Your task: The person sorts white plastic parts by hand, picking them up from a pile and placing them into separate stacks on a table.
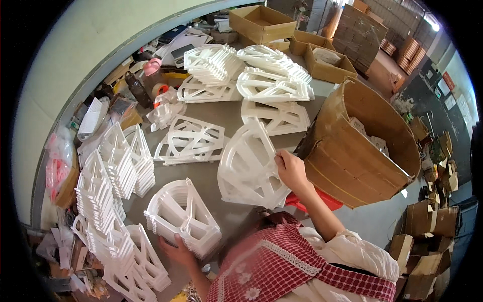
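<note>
My right hand (292,170) is closed, pinching the right edge of a white, fan-shaped plastic panel (251,163) with cut-out openings. The panel is tilted up above the grey table, in front of the big cardboard box. Low and to the left, my left hand (178,250) has its fingers apart and rests against the near left side of a stack of the same panels (183,214). Behind the held panel, another small pile of panels (193,138) lies flat.
More panel stacks stand at the back (274,83) and along the left (98,196). The large open cardboard box (352,161) fills the right, with white parts inside. Bottles (137,89) and clutter line the wall side. Smaller boxes (261,25) sit at the far end.
</note>
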`<state>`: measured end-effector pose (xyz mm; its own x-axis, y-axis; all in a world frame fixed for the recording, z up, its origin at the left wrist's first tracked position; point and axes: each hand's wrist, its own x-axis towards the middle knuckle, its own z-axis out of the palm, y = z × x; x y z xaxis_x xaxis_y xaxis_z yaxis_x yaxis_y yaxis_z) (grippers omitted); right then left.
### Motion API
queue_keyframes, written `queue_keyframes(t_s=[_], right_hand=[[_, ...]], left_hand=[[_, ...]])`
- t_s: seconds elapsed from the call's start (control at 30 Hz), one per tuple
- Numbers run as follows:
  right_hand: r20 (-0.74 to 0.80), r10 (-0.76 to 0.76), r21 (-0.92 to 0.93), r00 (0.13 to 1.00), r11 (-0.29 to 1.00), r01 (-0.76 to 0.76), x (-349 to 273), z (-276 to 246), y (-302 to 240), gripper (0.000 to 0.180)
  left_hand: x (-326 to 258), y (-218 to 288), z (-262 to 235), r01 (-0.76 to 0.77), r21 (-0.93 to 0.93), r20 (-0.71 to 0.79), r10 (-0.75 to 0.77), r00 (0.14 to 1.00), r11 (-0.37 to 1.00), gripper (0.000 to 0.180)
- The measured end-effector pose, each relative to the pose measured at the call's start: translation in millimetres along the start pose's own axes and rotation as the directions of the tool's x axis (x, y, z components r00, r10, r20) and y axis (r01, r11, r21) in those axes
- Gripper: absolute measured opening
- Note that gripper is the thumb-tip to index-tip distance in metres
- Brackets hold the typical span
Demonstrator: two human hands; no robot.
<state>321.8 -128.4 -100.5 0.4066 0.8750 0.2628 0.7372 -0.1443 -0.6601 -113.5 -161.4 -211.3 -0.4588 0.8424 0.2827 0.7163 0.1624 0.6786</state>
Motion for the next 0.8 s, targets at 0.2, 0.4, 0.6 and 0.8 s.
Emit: queue_keyframes(t_s=[0.2, 0.4, 0.6, 0.8], right_hand=[[-0.081, -0.093, -0.339, 0.992, 0.939, 0.06, -10.5, 4.4, -5.5, 0.008], [-0.094, -0.262, -0.346, 0.961, 0.913, 0.215, -11.5, -4.5, 3.6, 0.006], [-0.091, -0.184, -0.384, 0.979, 0.913, 0.136, -8.4, -14.4, 9.6, 0.007], [-0.121, -0.2, -0.433, 0.972, 0.892, 0.13, 1.4, -19.2, 12.3, 0.018]], left_hand=[[1.8, -7.4, 0.9, -0.025, 0.027, -0.004, 0.025, 1.0, 0.999, 0.075], [-0.4, -1.4, -2.7, 0.037, 0.069, 0.037, -0.039, 0.999, 0.997, 0.075], [-1.6, 6.6, -5.5, 0.053, 0.053, 0.036, -0.055, 0.998, 0.997, 0.074], [-0.9, 11.0, -5.0, 0.055, 0.025, 0.013, -0.055, 0.998, 0.998, 0.073]])
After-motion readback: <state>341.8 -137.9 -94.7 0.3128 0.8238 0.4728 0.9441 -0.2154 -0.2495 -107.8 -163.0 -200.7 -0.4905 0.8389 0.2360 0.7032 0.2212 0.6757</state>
